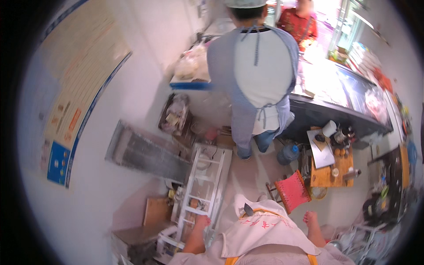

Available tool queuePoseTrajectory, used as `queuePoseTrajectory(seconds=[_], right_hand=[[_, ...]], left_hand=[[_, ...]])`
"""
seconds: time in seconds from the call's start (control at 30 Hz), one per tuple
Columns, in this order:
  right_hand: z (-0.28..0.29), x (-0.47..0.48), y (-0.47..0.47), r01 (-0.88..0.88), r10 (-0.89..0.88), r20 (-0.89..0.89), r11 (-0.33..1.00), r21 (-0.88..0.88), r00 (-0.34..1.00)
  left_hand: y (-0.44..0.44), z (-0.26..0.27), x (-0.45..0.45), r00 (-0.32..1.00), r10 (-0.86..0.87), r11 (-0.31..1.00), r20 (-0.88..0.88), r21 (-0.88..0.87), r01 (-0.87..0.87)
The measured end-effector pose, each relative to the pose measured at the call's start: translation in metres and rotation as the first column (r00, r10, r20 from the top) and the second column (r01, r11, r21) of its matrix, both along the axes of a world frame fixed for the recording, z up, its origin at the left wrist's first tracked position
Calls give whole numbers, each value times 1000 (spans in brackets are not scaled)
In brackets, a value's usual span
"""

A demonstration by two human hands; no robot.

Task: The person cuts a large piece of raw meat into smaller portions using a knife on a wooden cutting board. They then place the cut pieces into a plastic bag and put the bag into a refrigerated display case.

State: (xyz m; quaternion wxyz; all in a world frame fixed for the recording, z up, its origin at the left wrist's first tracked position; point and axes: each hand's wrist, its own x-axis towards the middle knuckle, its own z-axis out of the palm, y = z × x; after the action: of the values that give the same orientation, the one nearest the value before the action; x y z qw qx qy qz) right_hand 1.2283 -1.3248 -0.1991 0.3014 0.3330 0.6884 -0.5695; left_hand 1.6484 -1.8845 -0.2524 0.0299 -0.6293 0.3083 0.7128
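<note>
My left hand (202, 220) hangs beside a white metal rack (217, 188), its fingers curled and nothing seen in them. Whether it touches the rack cannot be told. Out to the other side, my right hand (310, 217) is loosely curled and holds nothing visible. It is near a folding stool (293, 191) with a red woven seat. Between my hands is my pale apron (265, 228), which bears red writing and has orange straps. A small wooden table (326, 177) beyond the stool carries a white board (320, 154), cups and a thermos flask (351, 174).
A person in a checked apron (261, 63) stands ahead with their back to me, at a dark counter (331, 111). Another person in red (298, 25) is beyond it. A blue water bottle (288, 154) stands on the floor. A grey metal trough (149, 152) leans at left.
</note>
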Motion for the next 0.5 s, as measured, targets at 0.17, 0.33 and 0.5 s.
queuePoseTrajectory(seconds=[0.17, 0.33, 0.5], right_hand=[[11, 12, -15, -10, 13, -13, 980, 199, 1000], [5, 29, -28, 36, -39, 11, 984, 174, 999], [-79, 35, 21, 21, 7, -110, 967, 255, 994]], left_hand=[[-2, 30, -24, 994, -39, 998, 100, -40, 44], [-20, 46, -21, 988, -70, 994, 141, -71, 81], [-34, 39, -53, 995, -97, 995, 29, -18, 97]])
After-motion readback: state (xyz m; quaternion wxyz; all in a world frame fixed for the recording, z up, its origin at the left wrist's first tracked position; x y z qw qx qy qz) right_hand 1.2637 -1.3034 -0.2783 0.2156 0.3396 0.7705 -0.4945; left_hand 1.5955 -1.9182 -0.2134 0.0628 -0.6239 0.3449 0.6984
